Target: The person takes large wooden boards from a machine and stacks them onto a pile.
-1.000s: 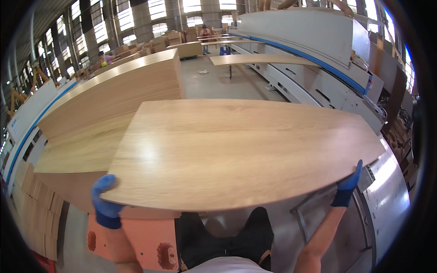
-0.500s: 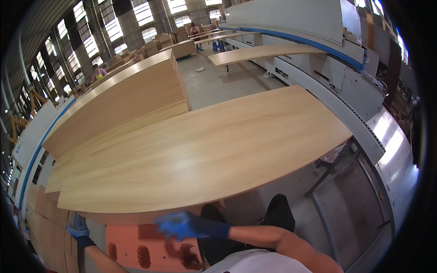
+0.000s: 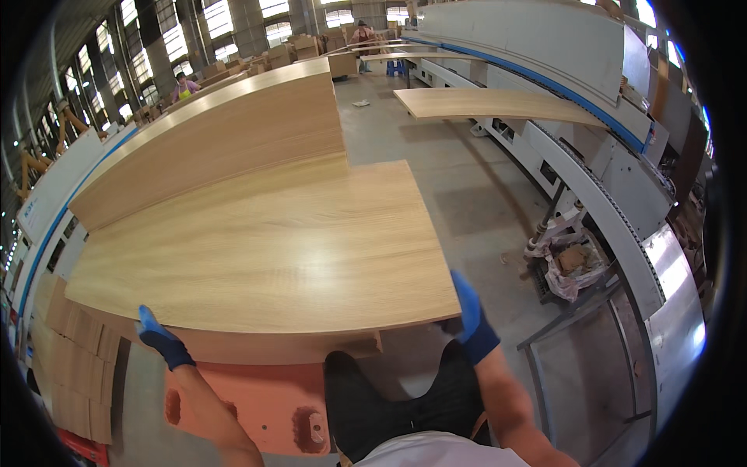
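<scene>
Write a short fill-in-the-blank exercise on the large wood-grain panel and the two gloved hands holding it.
1. Both hands wear gloves of the colour ____.
2. The right hand grips the large light wood-grain panel at its near ____ corner.
3. The left hand holds the panel's near ____ corner.
4. Below the panel's near edge stands an orange cart with ____ cut through its top.

Missing words: blue; right; left; holes

Large rectangular wood-grain panel (image 3: 264,249), light oak colour, lying flat atop stack of like panels (image 3: 226,132); near edge overhangs orange cart (image 3: 257,397), gripped at both near corners.
</scene>
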A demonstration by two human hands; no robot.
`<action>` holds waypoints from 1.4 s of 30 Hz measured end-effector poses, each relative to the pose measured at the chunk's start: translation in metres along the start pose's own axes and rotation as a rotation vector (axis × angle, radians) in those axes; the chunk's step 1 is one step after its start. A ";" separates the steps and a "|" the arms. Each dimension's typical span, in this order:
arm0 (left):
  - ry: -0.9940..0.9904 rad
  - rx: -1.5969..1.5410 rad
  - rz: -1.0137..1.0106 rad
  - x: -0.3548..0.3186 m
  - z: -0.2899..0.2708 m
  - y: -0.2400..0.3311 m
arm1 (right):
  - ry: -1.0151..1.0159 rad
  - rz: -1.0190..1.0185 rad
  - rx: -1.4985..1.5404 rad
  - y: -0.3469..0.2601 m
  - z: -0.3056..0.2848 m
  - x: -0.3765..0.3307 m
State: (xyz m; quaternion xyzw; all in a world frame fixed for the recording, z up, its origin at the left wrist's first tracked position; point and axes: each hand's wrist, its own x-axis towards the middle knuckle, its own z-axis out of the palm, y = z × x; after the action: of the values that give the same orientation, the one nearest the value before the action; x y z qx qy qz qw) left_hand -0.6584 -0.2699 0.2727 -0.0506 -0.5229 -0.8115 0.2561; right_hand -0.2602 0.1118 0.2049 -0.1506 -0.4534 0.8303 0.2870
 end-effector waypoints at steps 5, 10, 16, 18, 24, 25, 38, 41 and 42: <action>0.027 0.229 0.082 0.047 0.000 -0.025 | -0.055 -0.037 -0.444 -0.080 0.073 0.044; 0.114 0.671 0.145 0.104 0.001 -0.049 | -0.079 -0.267 -1.010 -0.054 0.101 0.115; 0.231 0.924 0.291 0.127 -0.003 -0.049 | -0.048 -0.222 -1.236 -0.046 0.128 0.139; 0.188 0.928 0.242 0.136 -0.007 -0.048 | -0.048 -0.240 -1.240 -0.041 0.131 0.142; 0.203 0.988 0.262 0.143 -0.014 -0.050 | -0.137 -0.308 -1.422 -0.042 0.138 0.143; 0.182 0.981 0.237 0.141 -0.011 -0.053 | -0.194 -0.390 -1.494 -0.033 0.129 0.152; -0.128 1.046 0.848 0.018 0.072 0.010 | -0.062 0.365 -0.104 -0.001 0.059 0.118; -0.653 0.361 0.381 -0.137 0.159 0.048 | -0.002 0.404 0.055 0.037 -0.017 0.074; -0.776 0.178 0.213 -0.189 0.179 0.068 | 0.026 0.421 0.150 0.041 -0.033 0.057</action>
State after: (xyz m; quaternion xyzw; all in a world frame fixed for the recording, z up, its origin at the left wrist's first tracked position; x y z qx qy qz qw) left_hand -0.4967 -0.0668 0.3433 -0.3845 -0.6407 -0.6526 0.1258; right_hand -0.3024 0.1511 0.1537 -0.2310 -0.3453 0.9012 0.1236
